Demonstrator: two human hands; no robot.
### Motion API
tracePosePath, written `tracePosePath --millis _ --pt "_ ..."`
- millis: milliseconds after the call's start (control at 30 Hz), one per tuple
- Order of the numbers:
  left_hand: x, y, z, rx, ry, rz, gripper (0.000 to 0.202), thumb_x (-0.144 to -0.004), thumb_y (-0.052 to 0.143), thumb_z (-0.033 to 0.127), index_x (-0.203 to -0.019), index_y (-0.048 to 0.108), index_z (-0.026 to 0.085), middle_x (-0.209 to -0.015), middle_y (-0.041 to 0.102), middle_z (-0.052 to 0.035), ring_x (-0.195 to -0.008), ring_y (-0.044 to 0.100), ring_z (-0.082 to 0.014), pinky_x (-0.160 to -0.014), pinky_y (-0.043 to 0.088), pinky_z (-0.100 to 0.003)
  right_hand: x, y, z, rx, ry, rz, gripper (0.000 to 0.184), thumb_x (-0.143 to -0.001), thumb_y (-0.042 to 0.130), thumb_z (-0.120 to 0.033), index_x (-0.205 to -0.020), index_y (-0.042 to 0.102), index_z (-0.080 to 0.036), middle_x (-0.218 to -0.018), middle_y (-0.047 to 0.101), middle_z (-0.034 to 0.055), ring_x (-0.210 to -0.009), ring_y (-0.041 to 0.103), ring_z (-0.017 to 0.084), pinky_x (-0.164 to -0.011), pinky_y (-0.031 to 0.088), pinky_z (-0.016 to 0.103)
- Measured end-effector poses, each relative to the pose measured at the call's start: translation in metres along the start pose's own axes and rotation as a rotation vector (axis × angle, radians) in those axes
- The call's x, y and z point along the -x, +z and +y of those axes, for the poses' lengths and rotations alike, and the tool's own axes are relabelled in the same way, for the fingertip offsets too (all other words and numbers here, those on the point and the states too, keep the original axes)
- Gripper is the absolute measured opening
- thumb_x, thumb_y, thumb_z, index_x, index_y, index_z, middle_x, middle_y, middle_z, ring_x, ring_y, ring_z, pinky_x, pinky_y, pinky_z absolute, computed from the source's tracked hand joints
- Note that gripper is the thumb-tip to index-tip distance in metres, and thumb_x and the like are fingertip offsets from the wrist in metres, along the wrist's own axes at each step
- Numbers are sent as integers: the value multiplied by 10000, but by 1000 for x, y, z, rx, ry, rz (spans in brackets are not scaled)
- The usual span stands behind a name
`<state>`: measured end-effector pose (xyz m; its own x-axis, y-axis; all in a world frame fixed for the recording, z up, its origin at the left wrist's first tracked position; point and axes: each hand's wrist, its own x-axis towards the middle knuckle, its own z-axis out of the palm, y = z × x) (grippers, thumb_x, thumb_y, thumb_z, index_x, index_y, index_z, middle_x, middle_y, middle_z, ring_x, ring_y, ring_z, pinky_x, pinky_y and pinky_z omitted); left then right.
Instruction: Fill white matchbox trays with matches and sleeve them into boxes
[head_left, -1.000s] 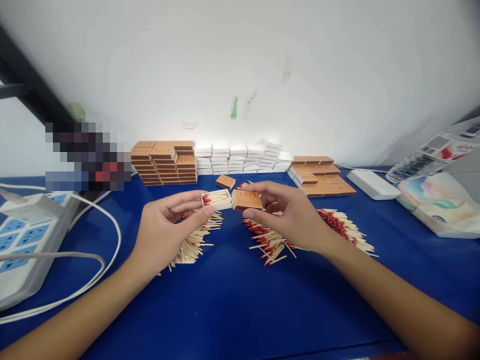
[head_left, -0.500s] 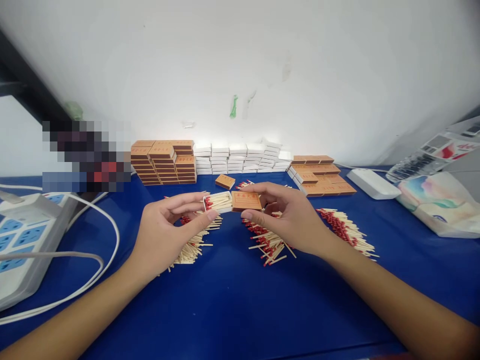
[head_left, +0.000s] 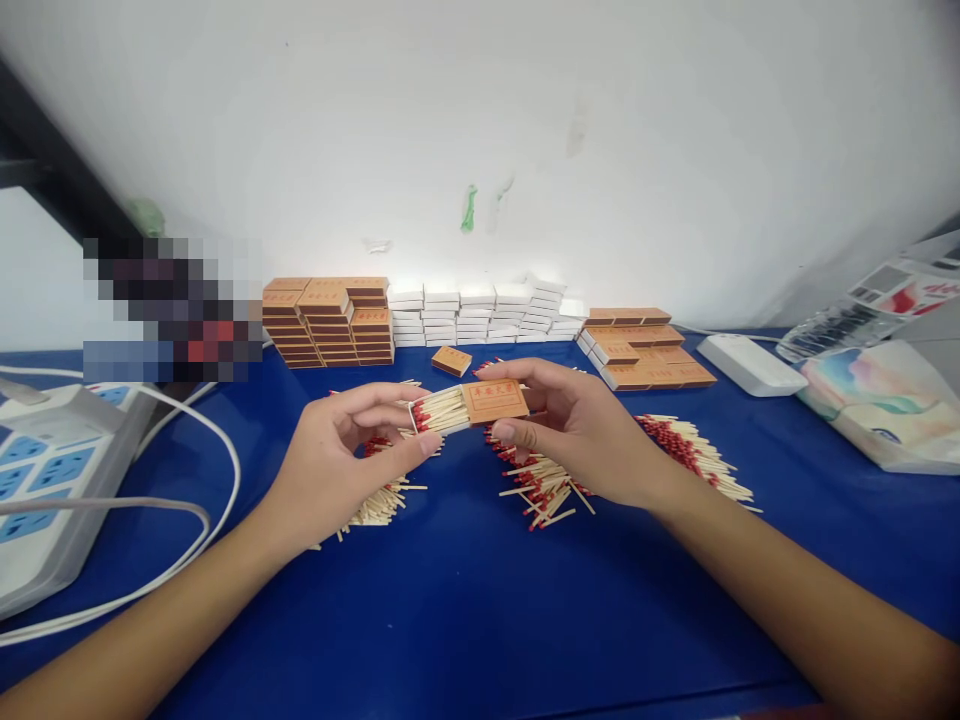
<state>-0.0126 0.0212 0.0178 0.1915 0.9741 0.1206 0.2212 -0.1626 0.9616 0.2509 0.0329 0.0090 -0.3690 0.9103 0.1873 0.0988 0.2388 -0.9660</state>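
Between thumb and fingers, my left hand [head_left: 349,455] grips a white matchbox tray [head_left: 454,429] filled with red-tipped matches [head_left: 441,408]. My right hand [head_left: 574,430] pinches the orange matchbox sleeve [head_left: 496,402] by its right end. The tray's right end sits inside the sleeve, and its left part sticks out with the match heads showing. Both are held above the blue table, tilted a little. Loose matches lie in a pile [head_left: 382,505] under my left hand, in another pile [head_left: 551,490] under my right hand, and in a third pile [head_left: 697,460] farther right.
Along the wall stand stacked orange matchboxes [head_left: 330,325], white trays [head_left: 472,315] and more orange boxes [head_left: 649,355]. A single matchbox [head_left: 451,360] lies before them. A power strip [head_left: 52,500] with cables is at left; a white adapter [head_left: 752,366] and tissue pack [head_left: 885,405] are at right.
The sleeve and tray have tilted, so the sleeve's printed top and the matches show more fully. Both hands keep their hold and have barely moved.
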Motion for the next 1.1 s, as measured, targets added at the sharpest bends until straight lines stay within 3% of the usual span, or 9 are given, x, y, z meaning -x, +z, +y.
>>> tracePosePath --millis 133,233,300,367,500,733,967,1100 --pt "2 3 -2 49 17 -45 481 -842 897 494 -1229 819 219 -1167 848 -93 -929 811 -221 -807 661 -284 2 6 -3 29 -12 -21 459 -888 877 -399 -1299 724 -261 -1281 754 87 -1018 758 236 -759 667 372" --pt "2 5 -3 55 6 -61 448 -868 873 519 -1220 836 246 -1218 837 -83 -977 819 -237 -836 673 -297 4 10 -6 29 7 -19 461 -885 880 -400 -1293 723 -251 -1236 768 82 -982 763 227 -757 665 369" --pt "2 4 -2 28 5 -87 441 -888 852 526 -1235 835 256 -1146 851 -73 -932 815 -223 -779 661 -271 5 12 -8 24 4 -21 458 -887 878 -384 -1293 717 -245 -1217 774 76 -987 763 225 -770 661 367" --pt "3 2 0 -29 -8 -115 461 -902 833 538 -1257 829 244 -944 854 -60 -757 777 -182 -630 605 -229 6 13 -9 27 5 -29 447 -897 867 -370 -1297 711 -243 -1208 773 72 -994 760 225 -769 659 364" --pt "2 -2 4 -110 -85 -175 579 -925 783 583 -1360 779 201 -542 675 6 -468 571 -117 -431 392 -192 6 12 -9 42 14 -52 432 -921 842 -364 -1316 704 -253 -1215 761 64 -985 756 218 -746 652 347" --pt "1 -4 5 -109 -165 -256 603 -910 775 598 -1346 788 182 -541 656 -10 -471 544 -122 -425 346 -200 8 10 -8 39 43 -161 384 -1004 747 -331 -1371 647 -287 -1164 731 40 -889 732 175 -739 628 321" --pt "1 -2 6 -37 -194 -250 588 -853 826 599 -1308 813 227 -687 745 -49 -543 650 -168 -430 390 -225 9 13 -10 -84 106 -247 396 -1058 682 -390 -1413 548 -275 -951 664 5 -847 694 178 -723 614 316" --pt "3 1 8 -47 -172 -275 577 -890 801 591 -1354 788 249 -573 696 -14 -462 573 -144 -401 344 -228 10 11 -11 -78 141 -261 410 -1063 664 -483 -1403 576 -272 -872 593 -19 -721 587 147 -608 515 274"
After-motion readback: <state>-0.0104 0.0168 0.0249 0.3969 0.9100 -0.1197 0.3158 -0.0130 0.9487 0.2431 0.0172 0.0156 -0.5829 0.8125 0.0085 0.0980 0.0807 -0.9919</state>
